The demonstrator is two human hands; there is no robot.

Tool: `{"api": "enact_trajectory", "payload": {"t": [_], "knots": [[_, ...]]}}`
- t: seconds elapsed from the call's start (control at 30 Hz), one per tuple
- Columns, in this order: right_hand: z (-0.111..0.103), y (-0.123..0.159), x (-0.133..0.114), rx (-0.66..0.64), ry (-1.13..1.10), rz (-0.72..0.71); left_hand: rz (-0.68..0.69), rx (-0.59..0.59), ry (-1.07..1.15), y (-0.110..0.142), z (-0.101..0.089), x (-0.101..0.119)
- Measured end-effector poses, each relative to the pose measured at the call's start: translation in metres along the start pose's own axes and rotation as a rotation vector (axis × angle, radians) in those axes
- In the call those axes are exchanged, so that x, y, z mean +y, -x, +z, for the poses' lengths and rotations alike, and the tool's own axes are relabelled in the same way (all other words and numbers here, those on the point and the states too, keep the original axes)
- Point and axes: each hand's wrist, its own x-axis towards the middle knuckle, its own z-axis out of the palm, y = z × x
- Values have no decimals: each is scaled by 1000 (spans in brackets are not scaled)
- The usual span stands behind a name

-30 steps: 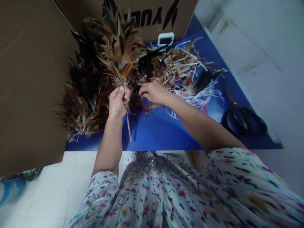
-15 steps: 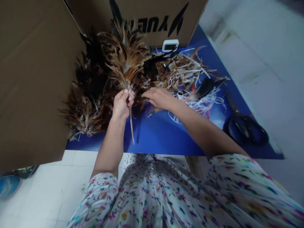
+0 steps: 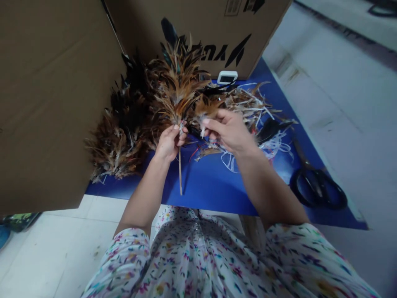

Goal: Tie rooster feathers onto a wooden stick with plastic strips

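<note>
My left hand (image 3: 171,141) is closed around the thin stick of a feather duster (image 3: 177,89), just below its brown and black feathers. The duster stands feathers away from me, and the bare end of its stick (image 3: 180,178) points toward my body. White string shows at the grip. To the right, my right hand (image 3: 229,129) pinches a small bunch of brown feathers (image 3: 205,111) by its pale base. The bunch is held beside the duster, with a gap between the two hands. Loose brown feathers (image 3: 248,99) lie behind my right hand.
A heap of feather bunches (image 3: 114,140) lies at the left against a cardboard box (image 3: 46,103). Black-handled scissors (image 3: 316,184) rest at the right on the blue table (image 3: 214,186). White strings (image 3: 276,145) and a small white device (image 3: 227,77) are near the second box (image 3: 198,20).
My right hand has lifted a small bunch of brown feathers from the pile. The left hand still grips the duster. The view has shifted slightly.
</note>
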Motion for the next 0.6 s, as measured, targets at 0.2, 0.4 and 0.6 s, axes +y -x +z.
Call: {"api": "enact_trajectory", "payload": {"t": [0.2,0.4,0.6], "knots": [[28,-6,9,10,-156,137,9,31,-105,0,2,-6],[32,-12,16,121,-124,154,-5,-3,-152,3,3,-7],[40,-12,16,139,-208,202,-24,24,-178,1,1,-10]]}}
